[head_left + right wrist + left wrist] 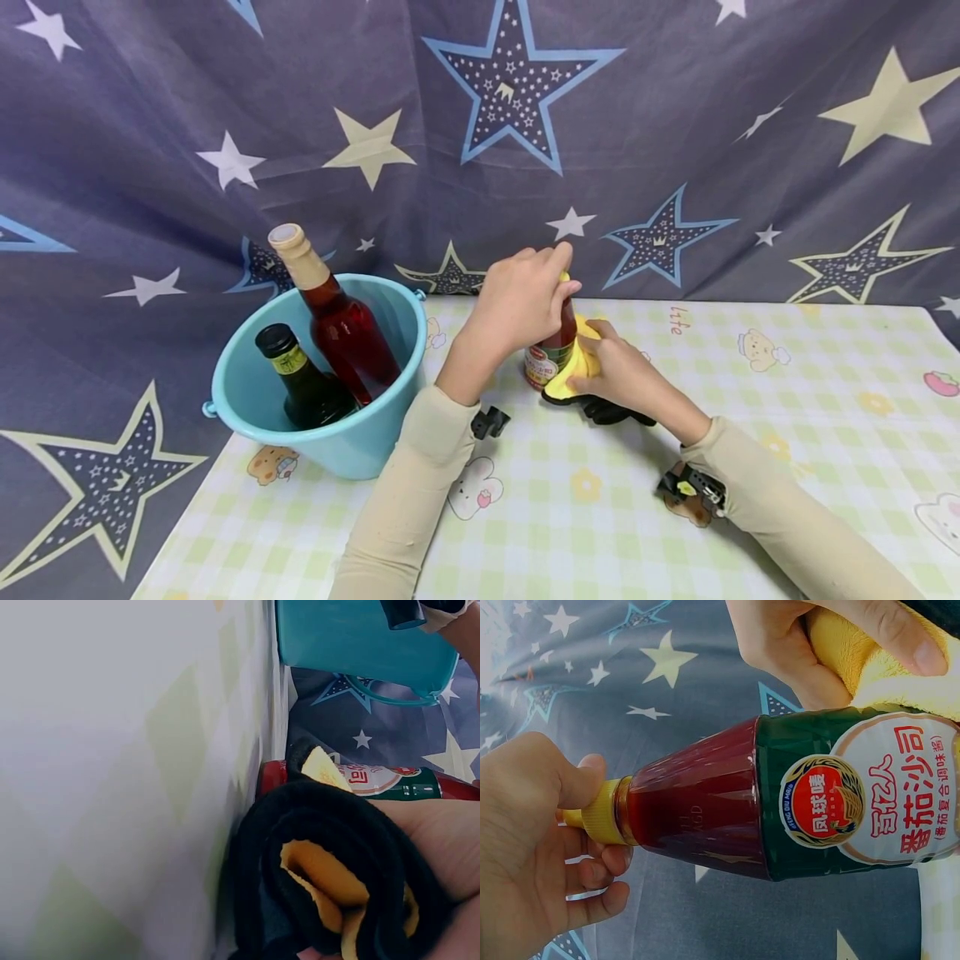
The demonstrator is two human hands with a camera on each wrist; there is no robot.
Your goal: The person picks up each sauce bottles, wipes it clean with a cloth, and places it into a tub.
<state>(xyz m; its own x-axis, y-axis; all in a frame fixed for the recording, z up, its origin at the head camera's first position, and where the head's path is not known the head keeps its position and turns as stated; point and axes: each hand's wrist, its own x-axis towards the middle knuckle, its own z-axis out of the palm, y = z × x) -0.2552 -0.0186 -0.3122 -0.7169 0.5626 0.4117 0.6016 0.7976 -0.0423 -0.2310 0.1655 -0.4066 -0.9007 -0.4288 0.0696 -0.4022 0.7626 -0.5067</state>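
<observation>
A ketchup bottle (697, 802) with a yellow cap (606, 813) and a green-and-white label stands upright on the table. My left hand (521, 296) holds it by the cap from above, thumb and fingers around it in the left wrist view. Beside the bottle, my right hand (626, 371) grips a folded cloth (573, 371), yellow on one face and black on the other. The cloth lies against the bottle's side, and its rolled layers (281, 817) fill the near part of the right wrist view. Some right fingers are hidden behind it.
Left of my arms stands a light blue bucket (352, 446) with a red bottle (348, 333) and a dark green bottle (315, 396) leaning inside. A checked cloth covers the table (780, 392). Behind it hangs a star-patterned curtain (645, 125).
</observation>
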